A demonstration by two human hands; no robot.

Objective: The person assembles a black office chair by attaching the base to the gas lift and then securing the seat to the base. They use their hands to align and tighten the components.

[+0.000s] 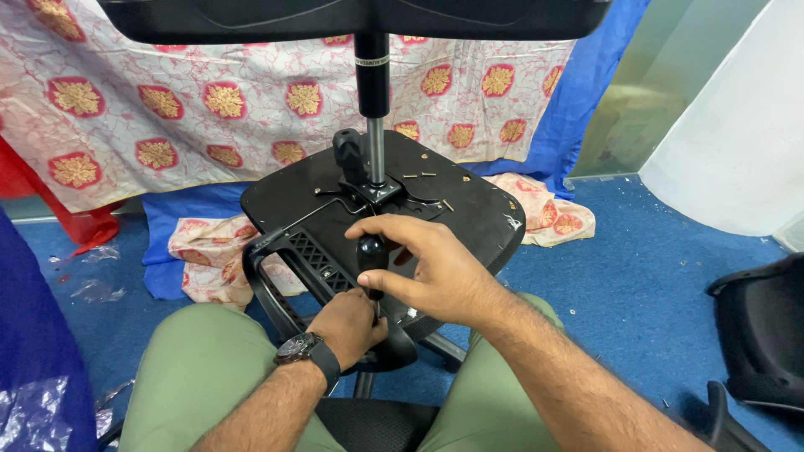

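Screwdriver work on an upturned chair seat

Screwdriver handle (372, 255) is gripped by the fingers of the right hand (435, 268), above the near edge of the upturned chair seat (469, 201). The left hand (352, 326) is closed low around the shaft, near the armrest bracket (314, 264). The shaft is best kept upright and steadied while pressure is applied. Loose screws (423, 176) lie towards the seat's far edge.
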